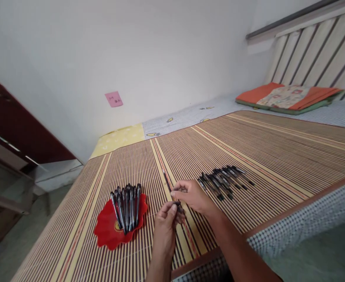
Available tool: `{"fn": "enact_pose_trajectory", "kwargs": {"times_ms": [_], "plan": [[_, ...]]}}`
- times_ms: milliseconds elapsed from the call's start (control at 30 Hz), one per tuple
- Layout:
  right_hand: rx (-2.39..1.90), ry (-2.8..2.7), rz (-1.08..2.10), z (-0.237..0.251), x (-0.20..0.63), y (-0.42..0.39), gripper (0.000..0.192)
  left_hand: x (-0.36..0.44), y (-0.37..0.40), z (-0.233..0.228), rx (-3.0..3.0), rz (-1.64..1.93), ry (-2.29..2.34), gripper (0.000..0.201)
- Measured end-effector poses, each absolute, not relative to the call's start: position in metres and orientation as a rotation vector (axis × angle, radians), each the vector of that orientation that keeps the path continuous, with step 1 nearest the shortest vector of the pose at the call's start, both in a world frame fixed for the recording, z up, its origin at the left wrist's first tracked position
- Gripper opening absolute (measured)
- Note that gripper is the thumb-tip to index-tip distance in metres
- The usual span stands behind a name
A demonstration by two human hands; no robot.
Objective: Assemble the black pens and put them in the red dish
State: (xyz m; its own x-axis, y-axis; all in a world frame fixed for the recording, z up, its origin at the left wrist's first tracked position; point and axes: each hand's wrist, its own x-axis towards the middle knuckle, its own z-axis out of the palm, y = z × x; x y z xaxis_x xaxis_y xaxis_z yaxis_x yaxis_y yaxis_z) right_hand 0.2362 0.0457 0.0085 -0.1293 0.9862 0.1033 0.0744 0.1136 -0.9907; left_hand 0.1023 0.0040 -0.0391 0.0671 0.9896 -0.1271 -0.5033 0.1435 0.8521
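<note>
In the middle of the mat, my left hand (165, 223) is closed, thumb against fingers, on a small black pen part (176, 203) that is mostly hidden. Just beyond it and to the right, my right hand (191, 194) pinches the near end of a slim black pen (167, 180), whose pale tip points away from me. To the left, several capped black pens (128, 207) lie side by side in a red scalloped dish (107, 227), their tops over its far rim. Several more black pens (219, 182) are spread in a loose row right of my hands.
A striped bamboo mat (125, 156) covers the bed, with its edge close in front of me. Folded orange and green bedding (289, 98) lies at the far right by the slatted headboard (322, 51). A pink note (114, 99) is stuck on the white wall.
</note>
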Motion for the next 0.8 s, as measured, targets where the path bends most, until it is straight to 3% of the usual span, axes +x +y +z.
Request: {"fn": "enact_pose_trajectory", "kwargs": {"times_ms": [667, 800], "plan": [[-1.015, -1.606, 1.18, 0.02, 0.259, 0.042, 0.007, 0.107, -0.002, -0.027, 0.741, 1.288, 0.784, 0.026], [-0.986, -1.454, 1.271, 0.022, 0.262, 0.044, 0.021, 0.106, -0.001, -0.028, 0.819, 1.272, 0.836, 0.025]]}}
